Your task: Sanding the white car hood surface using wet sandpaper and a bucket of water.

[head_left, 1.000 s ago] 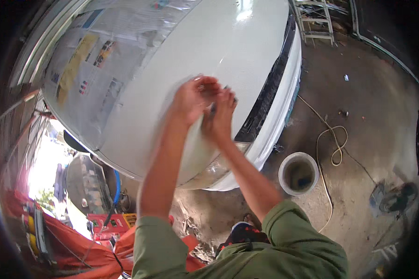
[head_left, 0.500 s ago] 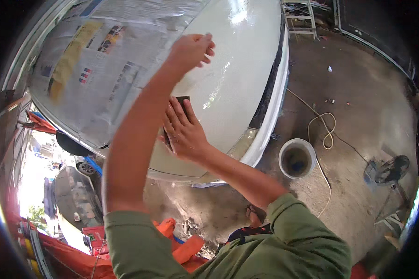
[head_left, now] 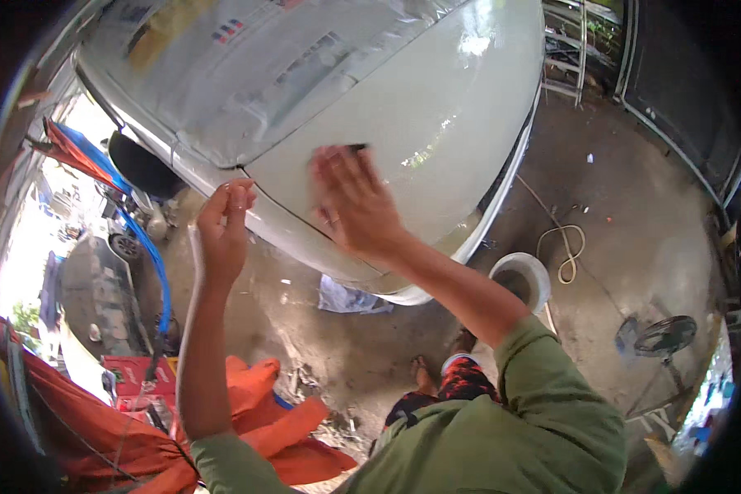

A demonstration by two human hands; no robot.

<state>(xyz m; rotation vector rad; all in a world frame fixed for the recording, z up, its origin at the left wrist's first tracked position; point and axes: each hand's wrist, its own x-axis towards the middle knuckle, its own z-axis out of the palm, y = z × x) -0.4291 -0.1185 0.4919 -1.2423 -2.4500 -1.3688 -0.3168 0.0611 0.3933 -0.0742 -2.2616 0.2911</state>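
My right hand point(head_left: 354, 198) lies flat on the wet, pale car hood point(head_left: 445, 132), its outline smeared by motion. Under its fingers a dark sanding pad point(head_left: 357, 148) shows only as a thin edge; the palm hides the rest. My left hand point(head_left: 225, 226) is raised beside the car's near left edge, fingers curled in toward the thumb, and I see nothing in it. Newspaper masking point(head_left: 305, 90) covers the glass and the area behind the hood's seam. Water glints on the hood's far half.
A whitish bucket point(head_left: 528, 276) stands on the ground right of the bumper, close to a loose cable point(head_left: 564, 247). Farther right is a standing fan point(head_left: 665, 336). Orange cloth point(head_left: 263, 420) hangs at lower left, a ladder point(head_left: 564, 58) stands at back right, and a black side mirror point(head_left: 142, 165) juts out left.
My left hand has come down and left, from above the hood to beside its edge. The right hand has slid slightly across the hood with the pad. The whole view has shifted.
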